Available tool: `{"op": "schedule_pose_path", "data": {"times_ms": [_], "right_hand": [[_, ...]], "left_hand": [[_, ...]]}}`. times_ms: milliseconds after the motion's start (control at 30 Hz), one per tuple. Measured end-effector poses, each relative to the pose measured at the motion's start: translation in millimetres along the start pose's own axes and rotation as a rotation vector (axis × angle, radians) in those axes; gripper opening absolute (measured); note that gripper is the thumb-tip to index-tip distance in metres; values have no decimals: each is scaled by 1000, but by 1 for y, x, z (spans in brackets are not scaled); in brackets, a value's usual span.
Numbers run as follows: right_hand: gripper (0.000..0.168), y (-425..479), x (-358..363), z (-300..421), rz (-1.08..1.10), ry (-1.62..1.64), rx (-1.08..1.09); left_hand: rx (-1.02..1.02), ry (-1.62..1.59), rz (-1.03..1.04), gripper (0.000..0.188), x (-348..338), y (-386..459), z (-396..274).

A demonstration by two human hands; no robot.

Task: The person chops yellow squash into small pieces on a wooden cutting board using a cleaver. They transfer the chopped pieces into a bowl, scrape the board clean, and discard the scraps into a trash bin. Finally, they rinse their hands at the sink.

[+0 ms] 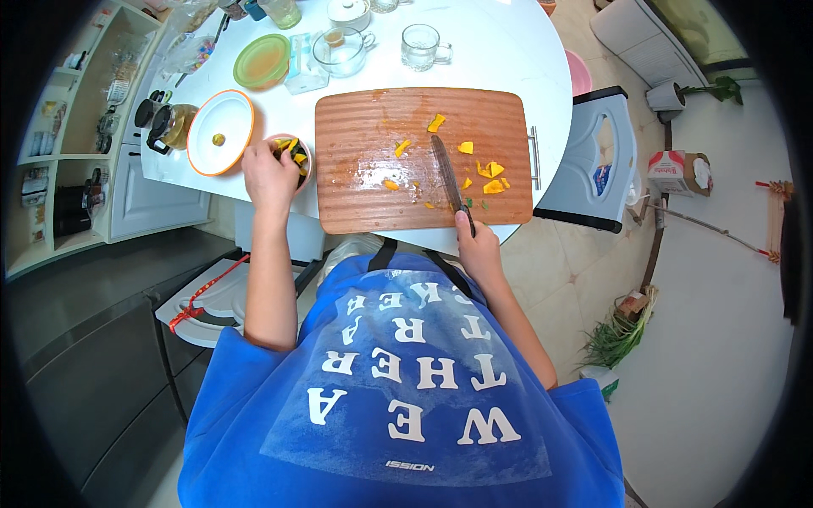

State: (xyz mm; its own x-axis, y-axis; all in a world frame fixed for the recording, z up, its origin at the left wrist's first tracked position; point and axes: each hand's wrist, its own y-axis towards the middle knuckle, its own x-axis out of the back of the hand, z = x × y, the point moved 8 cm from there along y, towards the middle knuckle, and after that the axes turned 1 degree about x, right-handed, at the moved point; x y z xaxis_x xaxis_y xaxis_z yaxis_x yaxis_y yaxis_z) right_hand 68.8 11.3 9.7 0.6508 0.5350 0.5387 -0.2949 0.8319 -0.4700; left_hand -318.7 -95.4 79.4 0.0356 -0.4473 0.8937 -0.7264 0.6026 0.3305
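Note:
My left hand (272, 174) is over a small pink-rimmed bowl (309, 166) of dark and yellow-orange pieces, its fingers at the pieces; whether it grips one I cannot tell. My right hand (477, 244) grips the black handle of a kitchen knife (448, 171), whose blade lies over the wooden cutting board (368, 140), pointing away from me. Several yellow-orange pieces (493, 187), which look like pumpkin, are scattered on the wet board, mostly right of the blade. A white plate with an orange rim (221, 132) stands left of the bowl, with one small piece at its middle.
Beyond the board stand a glass mug (420, 47), a glass bowl (340, 56) and a green lid or dish (261, 61). A glass pitcher (174, 126) is at the left. A folding chair (591, 159) adjoins the table's right edge; another seat (216, 298) is at lower left.

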Motion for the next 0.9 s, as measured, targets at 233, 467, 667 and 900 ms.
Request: {"op": "schedule_pose_path", "data": {"times_ms": [233, 467, 667, 900], "right_hand": [[63, -6, -2, -19, 8, 97, -82], [59, -27, 15, -17, -65, 140, -102], [61, -38, 23, -29, -122, 160, -146], [61, -26, 13, -23, -104, 282, -158]], "left_hand": [[-211, -370, 336, 21, -82, -7, -116], [-294, -473, 547, 21, -172, -12, -205], [-243, -488, 679, 26, -213, -3, -209], [592, -1624, 1244, 27, -194, -25, -177]]}}
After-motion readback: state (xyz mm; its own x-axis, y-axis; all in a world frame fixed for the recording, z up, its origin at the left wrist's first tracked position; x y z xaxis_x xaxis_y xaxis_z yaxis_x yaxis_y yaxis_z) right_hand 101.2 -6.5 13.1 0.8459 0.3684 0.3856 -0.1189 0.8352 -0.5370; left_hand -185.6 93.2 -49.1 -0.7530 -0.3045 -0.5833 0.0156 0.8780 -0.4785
